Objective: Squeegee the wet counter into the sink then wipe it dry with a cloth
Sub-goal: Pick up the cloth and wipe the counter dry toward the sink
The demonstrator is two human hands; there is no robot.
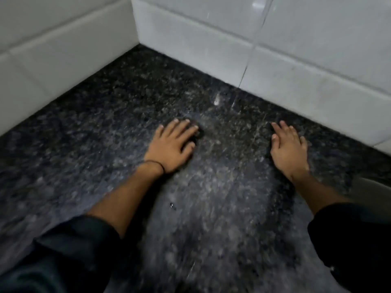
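The counter [211, 197] is dark speckled granite with a dull wet sheen and streaks, and it runs into a corner of white tiled walls. My left hand [171, 144] lies palm down on it, fingers slightly curled. A dark patch [197, 135] shows under its fingertips; blur hides whether that is a cloth or shadow. My right hand [288, 151] rests flat on the stone to the right, fingers stretched toward the wall, holding nothing. A thin black band circles my left wrist. No squeegee is in view.
White tile walls [296, 60] close the counter at the back and on the left [53, 60]. A bright wet spot [216, 101] sits near the back wall. A pale grey edge [372, 189] shows at the far right; I cannot tell what it is.
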